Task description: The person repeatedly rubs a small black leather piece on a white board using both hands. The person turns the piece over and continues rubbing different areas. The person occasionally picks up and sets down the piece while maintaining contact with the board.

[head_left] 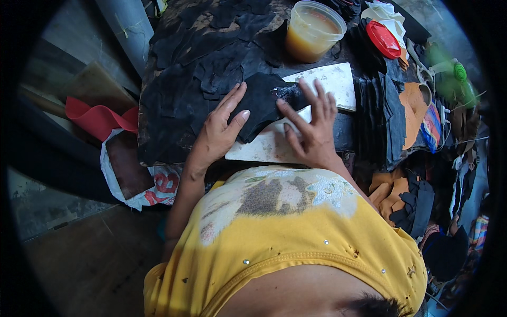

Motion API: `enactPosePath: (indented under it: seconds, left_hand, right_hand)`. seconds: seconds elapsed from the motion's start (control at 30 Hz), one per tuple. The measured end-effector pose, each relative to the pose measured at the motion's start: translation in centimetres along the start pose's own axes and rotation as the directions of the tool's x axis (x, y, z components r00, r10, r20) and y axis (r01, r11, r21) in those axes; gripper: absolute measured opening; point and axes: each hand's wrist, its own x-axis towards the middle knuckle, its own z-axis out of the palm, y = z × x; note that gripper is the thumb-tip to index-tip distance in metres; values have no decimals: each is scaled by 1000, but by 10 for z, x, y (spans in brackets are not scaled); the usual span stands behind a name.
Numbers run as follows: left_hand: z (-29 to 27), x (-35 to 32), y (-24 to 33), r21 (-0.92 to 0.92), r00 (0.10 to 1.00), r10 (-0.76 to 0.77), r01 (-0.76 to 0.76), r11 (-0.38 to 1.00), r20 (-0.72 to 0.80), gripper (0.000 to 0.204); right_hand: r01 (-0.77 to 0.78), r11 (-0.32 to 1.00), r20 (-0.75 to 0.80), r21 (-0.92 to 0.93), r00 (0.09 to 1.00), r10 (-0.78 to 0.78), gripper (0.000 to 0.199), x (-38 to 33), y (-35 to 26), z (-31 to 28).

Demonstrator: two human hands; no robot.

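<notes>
Dark and crowded, the work surface (pixel 174 132) is buried under overlapping black leather scraps (pixel 211 47) — hardly a bare patch showing. Up top sits a clear plastic tub of amber liquid (pixel 312 30), with a red lid (pixel 384 39) just to its right and a green spool (pixel 458 71) further out at the edge. Tan and black cut pieces (pixel 406 105) are stacked along the right side. Down left, a red strip (pixel 95 119) lies over a white sack (pixel 142 190), above a wooden floor (pixel 90 259).

Centre stage: a white board (pixel 327 84) with a black leather piece (pixel 261 103) lying across it. The left hand (pixel 219 132) rests flat on the piece's left edge, fingers together, thumb angled out. The right hand (pixel 311 127) presses down on the piece and board — fingers spread wide, not pinching anything.
</notes>
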Motion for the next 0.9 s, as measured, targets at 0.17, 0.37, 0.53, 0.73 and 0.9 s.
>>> enactPosePath:
  seconds: [0.17,0.37,0.53,0.73,0.9]
  left_hand:
    - [6,0,3,3,1000,26,-26,1000,-18,50]
    - [-2,1,0,-197,997,-33,47,979,75,48]
    - [-22,4,-6,-160,984,-1,30,987,180,44]
    - [-27,3,-3,-183,975,-22,64,981,221,44]
    - [-18,1,-1,-446,969,-29,139,884,244,48]
  right_hand:
    - [-223,961,-17,-163,975,223,41,9,18,0]
    - [-140,977,27,-160,989,146,44,4,17,1]
    - [-16,998,71,-59,997,20,48,3,-5,-4]
    - [38,999,47,14,998,-39,42,8,-13,-4]
    - [-156,974,24,-165,987,162,40,16,12,0]
